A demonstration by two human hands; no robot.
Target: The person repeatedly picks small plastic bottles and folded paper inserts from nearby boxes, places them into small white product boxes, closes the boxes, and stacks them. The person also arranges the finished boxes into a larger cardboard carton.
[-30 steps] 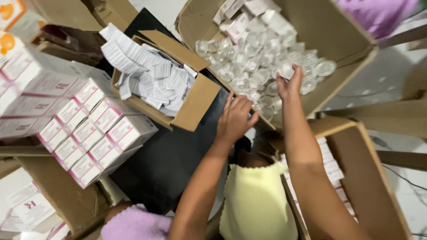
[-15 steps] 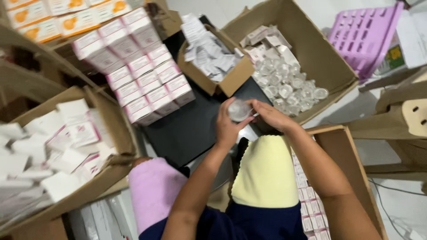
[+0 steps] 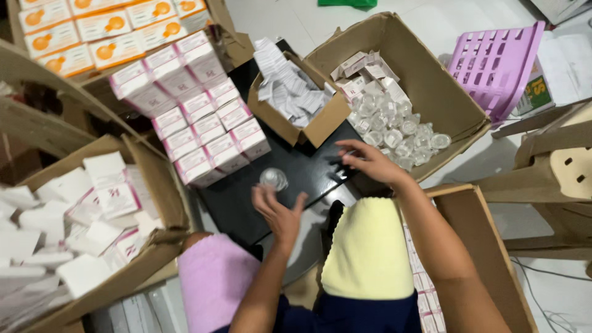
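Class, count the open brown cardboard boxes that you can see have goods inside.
4, though others may be cut off. One of white cartons at left, a small one of folded leaflets, a large one of clear jars, one beside the right arm.

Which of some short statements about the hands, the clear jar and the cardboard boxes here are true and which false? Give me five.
1. The left hand has its fingertips on a small clear round jar over the black surface. True.
2. The right hand is holding a pink-and-white carton. False: it hovers over the black surface near the large cardboard box of clear jars, and no carton is in it.
3. The small open cardboard box holds folded white paper leaflets. True.
4. The pink-and-white cartons lie scattered on the floor. False: they stand in neat rows left of the black surface.
5. A lilac plastic basket lies beyond the large box. True.
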